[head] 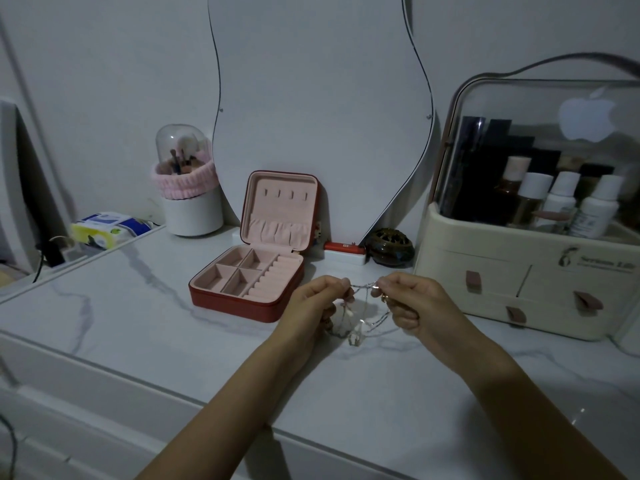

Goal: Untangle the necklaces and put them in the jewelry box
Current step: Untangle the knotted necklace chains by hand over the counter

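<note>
A tangle of thin silver necklaces (360, 318) hangs between my two hands above the marble tabletop, its lower loops and small pendants touching the surface. My left hand (317, 299) pinches one end of the chains at its fingertips. My right hand (407, 299) pinches the other end, a short taut stretch of chain running between them. The red jewelry box (207, 299) lies open just left of my left hand, with pink lining, several small compartments, ring rolls and an upright lid with hooks.
A cream cosmetics organizer (519, 292) with drawers and bottles stands at the right. A wavy mirror (311, 98) leans behind the box. A brush holder (188, 188), tissue pack (104, 230), dark round burner (389, 247) and small red-and-white item (344, 252) line the back.
</note>
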